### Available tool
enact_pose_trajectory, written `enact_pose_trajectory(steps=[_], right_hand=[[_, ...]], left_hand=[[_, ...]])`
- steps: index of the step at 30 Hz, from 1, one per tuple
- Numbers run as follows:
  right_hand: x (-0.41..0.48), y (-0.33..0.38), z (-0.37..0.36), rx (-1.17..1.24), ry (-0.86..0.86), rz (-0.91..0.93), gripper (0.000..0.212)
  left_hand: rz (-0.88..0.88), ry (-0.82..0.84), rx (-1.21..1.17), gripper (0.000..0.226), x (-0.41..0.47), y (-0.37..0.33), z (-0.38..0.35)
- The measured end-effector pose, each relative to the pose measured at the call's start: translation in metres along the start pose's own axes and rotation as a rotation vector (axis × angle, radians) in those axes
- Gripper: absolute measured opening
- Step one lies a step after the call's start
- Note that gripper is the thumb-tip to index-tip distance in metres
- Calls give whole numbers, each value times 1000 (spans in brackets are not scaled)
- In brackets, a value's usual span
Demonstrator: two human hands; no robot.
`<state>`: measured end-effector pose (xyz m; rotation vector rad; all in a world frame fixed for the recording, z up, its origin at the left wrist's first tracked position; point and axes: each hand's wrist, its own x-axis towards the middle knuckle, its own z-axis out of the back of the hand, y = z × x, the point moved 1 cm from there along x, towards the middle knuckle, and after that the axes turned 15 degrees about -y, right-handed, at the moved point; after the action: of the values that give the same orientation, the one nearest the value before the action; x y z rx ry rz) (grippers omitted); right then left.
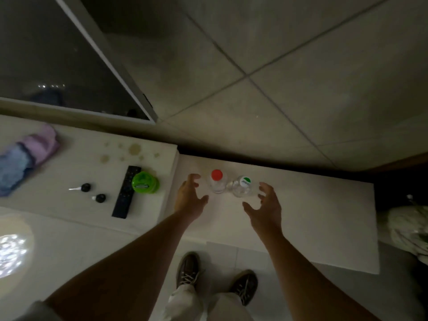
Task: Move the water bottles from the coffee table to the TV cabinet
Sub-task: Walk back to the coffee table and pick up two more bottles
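Two clear water bottles stand upright side by side on a white cabinet top [312,216]. The left bottle [217,183] has a red cap; the right bottle [243,186] has a white cap with a green mark. My left hand [188,196] hovers just left of the red-capped bottle, fingers spread and curved, holding nothing. My right hand [266,208] hovers just right of the other bottle, fingers likewise spread, not touching it.
On the higher white surface to the left lie a black remote [126,192], a green round container [144,183], two small black knobs [85,187], and folded purple-blue cloth [25,156]. A dark TV screen [46,54] leans on the wall. My shoes [188,269] stand below.
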<state>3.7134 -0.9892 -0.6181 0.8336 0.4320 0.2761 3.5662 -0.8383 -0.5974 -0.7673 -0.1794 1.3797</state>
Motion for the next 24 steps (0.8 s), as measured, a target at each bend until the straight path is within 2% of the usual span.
enact_pose_trajectory(steps=[5,8,11,14,17,24], right_hand=[[-76,66,63,-78,-56,154,32],[-135,109,98,-65,-28,228,24],[-179,144,125,-4,27,296,23],[-202,167,156,23,131,357,24],[-214,189,178,-15,209,466,29],[-259,257,150,-149,457,719,32]], left_hand=[[-138,133,224,30,-59,-37,92],[-274,239,448,27,-116,-69,155],[-311,133,488,26,-170,-93,208],[-310,-21,398,26,-216,-102,247],[-271,-94,339,28,-247,-95,277],[-149,-291,233,28,-301,-59,361]])
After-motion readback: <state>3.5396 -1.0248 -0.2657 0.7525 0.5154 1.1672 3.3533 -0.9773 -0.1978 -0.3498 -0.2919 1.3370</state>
